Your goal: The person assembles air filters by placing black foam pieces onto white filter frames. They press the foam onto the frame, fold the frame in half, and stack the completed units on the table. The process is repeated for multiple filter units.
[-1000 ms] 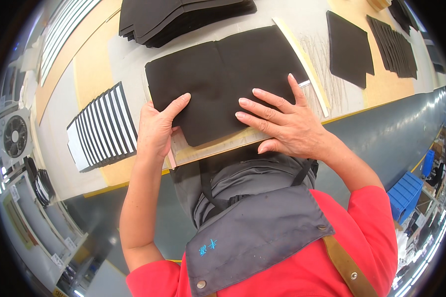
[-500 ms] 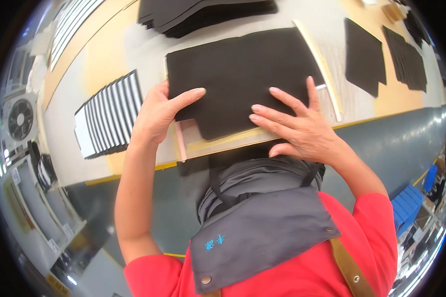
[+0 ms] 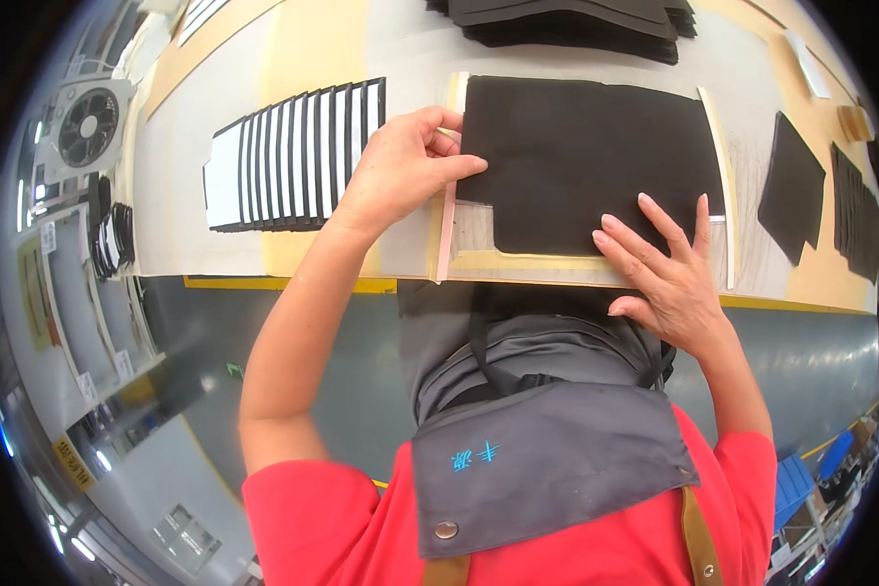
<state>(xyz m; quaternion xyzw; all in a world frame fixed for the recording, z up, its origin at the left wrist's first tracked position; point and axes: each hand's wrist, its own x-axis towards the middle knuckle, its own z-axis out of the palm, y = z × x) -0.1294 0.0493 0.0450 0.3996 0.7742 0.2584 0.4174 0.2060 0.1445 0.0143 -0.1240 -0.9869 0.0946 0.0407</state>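
A flat black sheet [image 3: 586,161] with a notched lower left corner lies on the worktable in front of me, between a pale pink-and-cream strip [image 3: 446,230] and a cream strip [image 3: 719,176]. My left hand [image 3: 405,166] pinches the sheet's left edge, thumb on top and the other fingers curled, partly hidden behind the hand. Spread over the sheet's lower right part is my right hand [image 3: 672,283], with its fingertips resting on the surface and its palm past the near edge.
A fanned row of white pieces with black edges [image 3: 293,161] lies on the left. Thick black sheets are stacked [image 3: 576,29] at the back. More black pieces [image 3: 793,190] lie to the right, near a tan roll [image 3: 855,123]. The table's front edge [image 3: 547,276] runs close before me.
The whole view has shifted, so the table's contents appear farther right. My left thumb has drawn back from the sheet toward its left edge. My right hand stays spread at the lower right.
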